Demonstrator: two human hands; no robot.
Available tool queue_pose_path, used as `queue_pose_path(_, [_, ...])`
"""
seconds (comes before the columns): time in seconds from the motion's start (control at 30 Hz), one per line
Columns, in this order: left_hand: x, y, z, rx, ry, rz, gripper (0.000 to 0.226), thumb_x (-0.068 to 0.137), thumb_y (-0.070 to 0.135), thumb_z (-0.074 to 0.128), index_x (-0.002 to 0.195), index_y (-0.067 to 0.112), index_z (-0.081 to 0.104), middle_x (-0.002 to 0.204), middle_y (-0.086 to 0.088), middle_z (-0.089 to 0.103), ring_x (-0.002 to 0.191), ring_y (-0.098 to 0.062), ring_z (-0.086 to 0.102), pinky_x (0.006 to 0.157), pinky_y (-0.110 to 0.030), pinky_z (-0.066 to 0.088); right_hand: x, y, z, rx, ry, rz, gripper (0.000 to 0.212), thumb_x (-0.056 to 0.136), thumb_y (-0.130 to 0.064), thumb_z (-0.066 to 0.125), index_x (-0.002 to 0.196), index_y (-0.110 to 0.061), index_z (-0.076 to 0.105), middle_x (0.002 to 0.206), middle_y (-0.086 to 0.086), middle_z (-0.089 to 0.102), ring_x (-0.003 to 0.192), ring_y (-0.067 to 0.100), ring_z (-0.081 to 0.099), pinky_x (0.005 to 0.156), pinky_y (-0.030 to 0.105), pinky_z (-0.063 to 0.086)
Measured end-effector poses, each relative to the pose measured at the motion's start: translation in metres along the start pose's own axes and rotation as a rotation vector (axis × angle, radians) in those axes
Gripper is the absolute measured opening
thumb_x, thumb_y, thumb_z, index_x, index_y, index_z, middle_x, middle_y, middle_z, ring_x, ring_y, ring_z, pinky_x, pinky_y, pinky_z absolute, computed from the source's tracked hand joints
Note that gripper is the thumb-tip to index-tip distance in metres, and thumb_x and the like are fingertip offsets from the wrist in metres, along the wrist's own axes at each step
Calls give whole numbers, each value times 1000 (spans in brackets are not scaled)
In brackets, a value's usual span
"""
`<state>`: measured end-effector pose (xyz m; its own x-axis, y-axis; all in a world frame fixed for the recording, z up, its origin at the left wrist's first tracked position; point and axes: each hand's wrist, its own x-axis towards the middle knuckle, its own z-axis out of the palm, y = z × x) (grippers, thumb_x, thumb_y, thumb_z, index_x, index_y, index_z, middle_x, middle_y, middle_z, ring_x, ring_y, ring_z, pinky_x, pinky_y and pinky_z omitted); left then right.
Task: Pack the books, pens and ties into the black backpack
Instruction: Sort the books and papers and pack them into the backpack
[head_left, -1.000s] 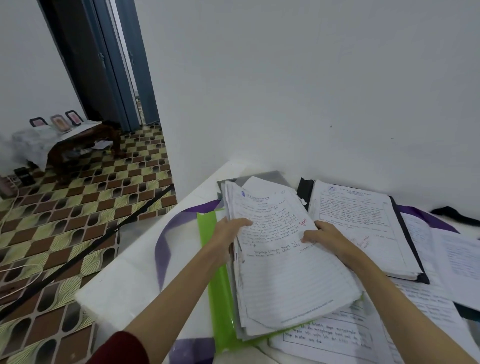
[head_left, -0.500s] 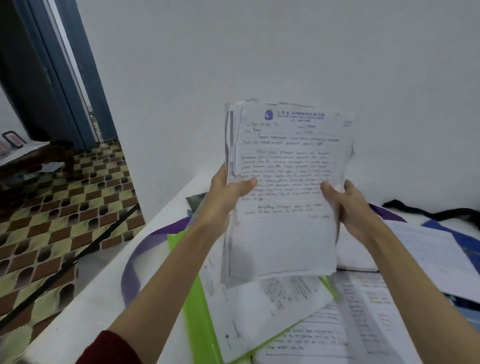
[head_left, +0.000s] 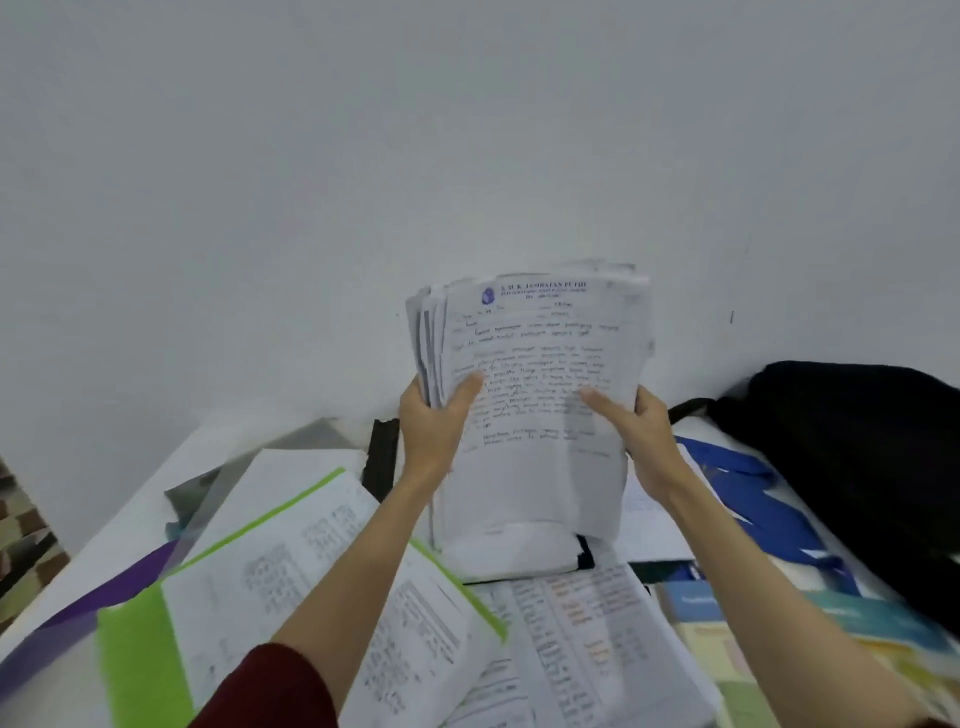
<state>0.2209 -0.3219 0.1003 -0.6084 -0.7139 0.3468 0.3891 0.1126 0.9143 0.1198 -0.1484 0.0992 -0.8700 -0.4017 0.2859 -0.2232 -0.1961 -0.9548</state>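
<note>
A thick stack of loose white handwritten sheets (head_left: 535, 415) is held upright above the white table (head_left: 130, 525), in front of the pale wall. It is gripped at both side edges: the left hand (head_left: 434, 426) is curled round the left edge with the thumb laid on the front page, and the right hand (head_left: 641, 431) is curled round the right edge, its thumb also on the front. The sheets are judged to be light one by one but rather heavy together, soft and easy to bend, and slippery against each other; at the left edge the pages are already fanned out a little, so single sheets could slide out. A hold on both long sides, with support under the lower edge, is thought to be safest, and the edges should probably be squared on the table before packing. The black fabric backpack (head_left: 852, 457) lies at the right, against the wall, near the right hand but not touched by it. Whether it is open cannot be told, and nothing of its inside is shown. A lime-green plastic folder (head_left: 130, 670) lies open on the table below the left arm, with printed pages (head_left: 311, 571) lying in it. Some coloured books (head_left: 727, 639) are lying beside the backpack, blurred.
</note>
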Motion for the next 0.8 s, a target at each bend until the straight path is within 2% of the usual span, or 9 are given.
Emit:
queue_pose_path(0.1, [0,-21,-13,23,-20,-83,49,75,35,73,118,15,61,110,5,68,103,-7,64,90,-26,52,0,10,-5,-41,-22,66,27,73,-28,74,100,-25,67,101,-6,73,92,11,69,70,22,55])
queue_pose_path(0.17, [0,-28,-10,16,18,-130,59,71,47,70,121,18,59,114,8,66,106,-4,61,97,-28,47,5,10,-4,-38,-36,62,24,75,-27,74,98,-28,66,91,-13,73,85,4,69,66,17,54])
queue_pose_path(0.27, [-1,-37,-1,10,98,-156,78,67,62,68,130,19,51,129,11,56,118,-2,51,104,-25,37,8,12,3,-28,-47,54,22,78,-25,73,97,-31,63,85,-19,72,81,-1,69,63,14,54])
queue_pose_path(0.33, [-1,-38,-4,34,79,-116,58,69,55,66,118,26,55,118,17,59,108,6,53,95,-16,40,10,14,1,-29,-84,78,21,77,-28,71,96,-31,63,88,-16,72,81,-1,68,66,14,54])
queue_pose_path(0.4, [4,-35,-9,63,28,-97,38,69,49,67,100,28,62,100,16,66,99,0,62,84,-18,50,13,8,-6,-31,-151,125,25,72,-34,71,95,-28,66,94,-10,73,86,5,69,72,16,55])
queue_pose_path(0.47, [8,-25,-9,24,-4,-63,29,69,44,67,93,29,64,92,13,69,91,-3,67,69,-15,53,21,6,-9,-17,-212,128,46,61,-49,78,100,-25,68,99,-5,74,95,12,69,82,24,55])
queue_pose_path(0.53, [9,-19,0,-41,-1,-25,26,70,40,67,94,31,63,91,14,70,85,3,67,64,-12,51,23,6,-4,41,-197,118,61,53,-57,82,103,-24,69,103,-1,73,99,15,68,87,32,54])
queue_pose_path(0.67, [8,-18,8,-53,93,36,18,80,31,67,97,30,64,93,13,70,85,1,68,64,-14,52,25,5,10,125,-101,107,32,67,-37,73,95,-23,69,93,-2,75,97,20,69,89,39,54])
queue_pose_path(0.8, [27,-1,5,-39,138,99,19,82,29,67,101,26,64,97,9,70,87,-3,69,67,-19,55,36,-9,24,171,-81,49,28,69,-37,71,94,-23,70,97,-1,74,98,18,69,88,37,54])
